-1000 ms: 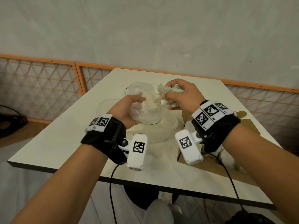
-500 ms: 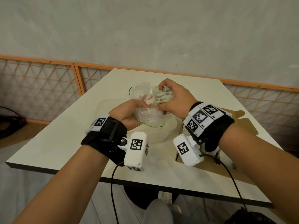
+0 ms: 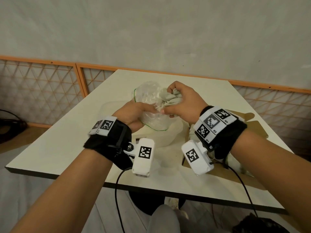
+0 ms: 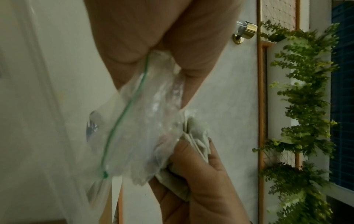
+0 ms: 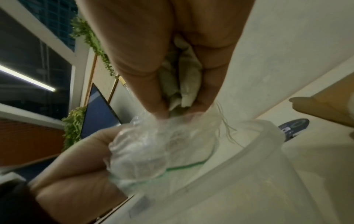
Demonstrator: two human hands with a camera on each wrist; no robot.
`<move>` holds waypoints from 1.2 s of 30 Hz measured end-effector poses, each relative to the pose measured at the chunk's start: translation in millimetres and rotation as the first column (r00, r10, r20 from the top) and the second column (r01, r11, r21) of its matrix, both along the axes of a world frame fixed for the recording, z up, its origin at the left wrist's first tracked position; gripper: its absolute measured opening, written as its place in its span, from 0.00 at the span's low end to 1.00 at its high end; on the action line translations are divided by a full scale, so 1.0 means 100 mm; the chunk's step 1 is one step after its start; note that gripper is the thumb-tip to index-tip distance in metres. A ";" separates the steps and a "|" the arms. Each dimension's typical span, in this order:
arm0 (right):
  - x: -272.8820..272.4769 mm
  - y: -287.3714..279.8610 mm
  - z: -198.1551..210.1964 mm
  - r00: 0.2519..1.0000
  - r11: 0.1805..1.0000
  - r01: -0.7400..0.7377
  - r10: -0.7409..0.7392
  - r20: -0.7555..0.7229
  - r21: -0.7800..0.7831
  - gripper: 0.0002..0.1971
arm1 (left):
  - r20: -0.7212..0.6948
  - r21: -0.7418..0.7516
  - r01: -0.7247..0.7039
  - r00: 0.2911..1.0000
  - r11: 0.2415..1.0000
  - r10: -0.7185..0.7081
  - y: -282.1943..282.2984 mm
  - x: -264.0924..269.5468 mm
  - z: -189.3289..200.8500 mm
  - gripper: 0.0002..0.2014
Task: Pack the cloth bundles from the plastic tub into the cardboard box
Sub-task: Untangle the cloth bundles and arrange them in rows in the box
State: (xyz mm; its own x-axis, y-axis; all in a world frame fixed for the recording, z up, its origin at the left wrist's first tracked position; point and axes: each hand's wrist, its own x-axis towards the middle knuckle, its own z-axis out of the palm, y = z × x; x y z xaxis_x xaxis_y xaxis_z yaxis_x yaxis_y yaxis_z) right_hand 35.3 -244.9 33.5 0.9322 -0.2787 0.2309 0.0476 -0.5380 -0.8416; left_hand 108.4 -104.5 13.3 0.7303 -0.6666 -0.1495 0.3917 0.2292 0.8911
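Both hands are raised over the translucent plastic tub [image 3: 170,138]. My left hand [image 3: 134,113] pinches a crumpled clear zip bag [image 3: 148,101] with a green seal line, seen close in the left wrist view as the bag [image 4: 138,121]. My right hand [image 3: 185,101] grips a pale grey cloth bundle [image 3: 171,98] at the bag's mouth, its fingers curled round the cloth [image 5: 182,78]. Part of the cloth sits inside the bag [image 5: 153,144]. The cardboard box [image 3: 252,130] lies to the right, mostly hidden behind my right wrist.
The tub and box stand on a cream table [image 3: 58,145] whose front edge is near my forearms. More pale cloth [image 3: 234,162] shows in the box under my right wrist. An orange-framed lattice fence [image 3: 42,89] runs behind the table.
My right hand has moved left and slightly down with the cloth, closing the gap to my left hand. The bag is more crumpled between the two hands.
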 end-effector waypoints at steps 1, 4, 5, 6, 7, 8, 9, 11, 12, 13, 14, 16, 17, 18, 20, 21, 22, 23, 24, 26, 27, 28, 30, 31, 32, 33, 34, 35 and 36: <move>-0.02 0.00 0.00 0.999 0.997 0.017 -0.014 0.036 -0.078 0.19 | -0.014 0.009 0.007 1.000 1.000 -0.007 0.02 0.00 0.00 0.17; -0.03 -0.01 0.00 0.989 0.981 0.108 -0.089 0.121 -0.161 0.15 | -0.103 0.044 0.052 0.994 0.998 -0.047 0.08 0.02 0.00 0.08; -0.02 -0.03 0.00 0.985 0.988 0.124 -0.112 0.128 -0.090 0.15 | -0.120 0.061 0.060 0.991 0.996 -0.052 0.11 0.03 0.00 0.07; -0.03 -0.05 0.01 0.983 0.991 0.129 -0.131 0.130 0.020 0.16 | -0.128 0.080 0.055 0.991 0.995 -0.045 0.13 0.06 -0.01 0.07; -0.04 -0.07 0.03 0.981 0.982 0.125 -0.143 0.128 0.141 0.17 | -0.143 0.093 0.042 0.989 0.995 -0.028 0.15 0.08 -0.03 0.07; -0.06 -0.09 0.06 0.981 0.960 0.115 -0.150 0.122 0.256 0.17 | -0.140 0.111 0.029 0.990 0.993 -0.014 0.17 0.11 -0.05 0.08; -0.09 -0.12 0.10 0.981 0.929 0.105 -0.155 0.116 0.354 0.18 | -0.128 0.126 0.014 0.992 0.992 0.002 0.18 0.13 -0.07 0.09; -0.17 -0.18 0.14 0.980 0.879 0.090 -0.162 0.115 0.468 0.17 | -0.079 0.172 -0.059 0.994 0.983 0.074 0.19 0.20 -0.10 0.10; -0.22 -0.22 0.15 0.981 0.865 0.086 -0.159 0.109 0.494 0.17 | -0.047 0.209 -0.108 0.992 0.972 0.120 0.20 0.23 -0.11 0.12; -0.28 -0.26 0.15 0.983 0.855 0.084 -0.155 0.098 0.512 0.17 | -0.013 0.251 -0.158 0.986 0.955 0.166 0.20 0.28 -0.11 0.15; -0.36 -0.31 0.14 0.985 0.843 0.085 -0.151 0.082 0.530 0.16 | 0.030 0.290 -0.224 0.974 0.930 0.225 0.21 0.31 -0.11 0.20; -0.57 -0.40 0.10 0.987 0.807 0.097 -0.153 0.047 0.583 0.16 | 0.125 0.363 -0.368 0.930 0.856 0.347 0.20 0.38 -0.14 0.35; -0.70 -0.45 0.06 0.987 0.786 0.107 -0.159 0.032 0.609 0.16 | 0.208 0.382 -0.441 0.897 0.812 0.390 0.19 0.41 -0.14 0.40; -0.85 -0.50 0.00 0.985 0.770 0.125 -0.172 0.015 0.625 0.16 | 0.296 0.356 -0.518 0.852 0.778 0.432 0.15 0.38 -0.13 0.40; -1.13 -0.56 -0.17 0.979 0.755 0.179 -0.202 -0.035 0.630 0.16 | 0.443 0.216 -0.664 0.720 0.716 0.534 0.07 0.31 -0.08 0.34; -1.25 -0.58 -0.27 0.971 0.749 0.221 -0.227 -0.072 0.625 0.16 | 0.501 0.138 -0.703 0.658 0.698 0.563 0.01 0.25 -0.04 0.32; -1.36 -0.59 -0.38 0.961 0.737 0.264 -0.256 -0.105 0.622 0.16 | 0.537 0.065 -0.716 0.612 0.695 0.580 -0.05 0.19 -0.01 0.29; -1.46 -0.60 -0.47 0.952 0.723 0.296 -0.279 -0.129 0.624 0.16 | 0.566 -0.001 -0.714 0.577 0.701 0.588 -0.11 0.11 0.01 0.27; -1.53 -0.61 -0.55 0.945 0.709 0.315 -0.293 -0.142 0.631 0.17 | 0.585 -0.052 -0.701 0.556 0.711 0.591 -0.18 0.03 0.04 0.24; -1.63 -0.64 -0.63 0.942 0.698 0.322 -0.301 -0.146 0.639 0.18 | 0.560 -0.148 -0.645 0.570 0.749 0.601 -0.32 -0.14 0.09 0.18; -1.67 -0.66 -0.65 0.944 0.707 0.319 -0.294 -0.147 0.632 0.18 | 0.506 -0.191 -0.592 0.624 0.783 0.595 -0.39 -0.24 0.11 0.16; -1.70 -0.68 -0.66 0.948 0.721 0.312 -0.281 -0.151 0.618 0.17 | 0.432 -0.216 -0.523 0.706 0.825 0.561 -0.45 -0.33 0.13 0.14; -1.77 -0.73 -0.65 0.953 0.755 0.301 -0.252 -0.165 0.583 0.17 | 0.249 -0.220 -0.352 0.882 0.910 0.401 -0.56 -0.50 0.11 0.10; -1.82 -0.75 -0.65 0.955 0.770 0.298 -0.243 -0.173 0.564 0.18 | 0.147 -0.225 -0.253 0.946 0.941 0.289 -0.60 -0.58 0.07 0.08; -1.87 -0.78 -0.65 0.954 0.779 0.301 -0.242 -0.179 0.550 0.18 | 0.054 -0.230 -0.159 0.983 0.960 0.176 -0.64 -0.63 0.02 0.07; -1.93 -0.81 -0.64 0.953 0.784 0.304 -0.244 -0.182 0.542 0.18 | -0.026 -0.239 -0.079 0.997 0.968 0.075 -0.68 -0.69 -0.04 0.06; -1.98 -0.84 -0.62 0.953 0.782 0.304 -0.244 -0.183 0.543 0.17 | -0.088 -0.245 -0.015 0.996 0.969 -0.007 -0.70 -0.74 -0.10 0.06; -2.04 -0.87 -0.60 0.954 0.780 0.301 -0.242 -0.179 0.549 0.16 | -0.134 -0.247 0.035 0.988 0.968 -0.070 -0.72 -0.79 -0.16 0.05; -2.09 -0.89 -0.57 0.955 0.780 0.295 -0.240 -0.173 0.552 0.16 | -0.168 -0.249 0.070 0.979 0.966 -0.115 -0.74 -0.83 -0.22 0.05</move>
